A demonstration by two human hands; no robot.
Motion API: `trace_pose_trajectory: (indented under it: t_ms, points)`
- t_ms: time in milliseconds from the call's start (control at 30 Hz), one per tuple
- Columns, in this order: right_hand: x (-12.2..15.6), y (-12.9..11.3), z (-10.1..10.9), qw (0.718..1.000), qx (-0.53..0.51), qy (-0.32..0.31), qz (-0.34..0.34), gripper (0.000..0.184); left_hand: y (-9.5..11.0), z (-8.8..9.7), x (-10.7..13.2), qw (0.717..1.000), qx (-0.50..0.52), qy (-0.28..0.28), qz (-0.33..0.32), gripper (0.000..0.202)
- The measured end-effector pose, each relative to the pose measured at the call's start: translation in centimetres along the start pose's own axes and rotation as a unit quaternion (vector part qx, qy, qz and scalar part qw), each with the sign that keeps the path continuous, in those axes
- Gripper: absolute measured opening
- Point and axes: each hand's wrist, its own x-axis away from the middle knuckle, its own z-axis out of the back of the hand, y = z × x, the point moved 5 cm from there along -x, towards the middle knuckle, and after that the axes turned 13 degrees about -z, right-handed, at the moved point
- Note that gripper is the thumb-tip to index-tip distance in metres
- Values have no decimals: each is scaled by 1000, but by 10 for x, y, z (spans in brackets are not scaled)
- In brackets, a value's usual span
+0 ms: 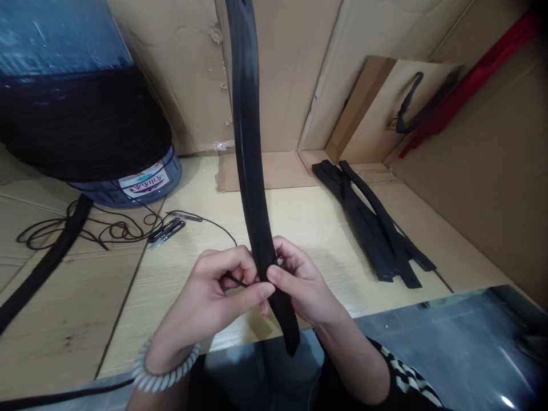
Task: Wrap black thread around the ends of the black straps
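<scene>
Above tabletop's point(308, 240) front edge, black strap point(247, 131) held upright, long axis running away from body, pinched between closed left grip point(208, 305) and closed right grip point(299, 279); thin black cord point(237, 281) held at left grip.

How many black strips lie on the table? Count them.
4 black strips show: one at the left, three overlapping in a pile at the right; others may be hidden in the pile.

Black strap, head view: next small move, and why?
Probably draw the thin black cord a little tighter against the black strap. The left hand pinches the cord at the strap's edge, the right hand grips the strap, and a slack length of cord trails away over the table.
</scene>
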Motion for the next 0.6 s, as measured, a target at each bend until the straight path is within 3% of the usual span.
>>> trace_pose_trajectory:
  t_ms: [167,333,600]
  points:
    - [0,3,3,998,-16,54,-42,19,3,2,-2,998,-59,-4,-24,19]
    - [2,0,5,997,-21,73,-32,19,8,4,0,991,-128,19,-44,7]
    - [2,3,3,993,-24,92,-68,23,4,7,5,986,-137,24,-88,7]
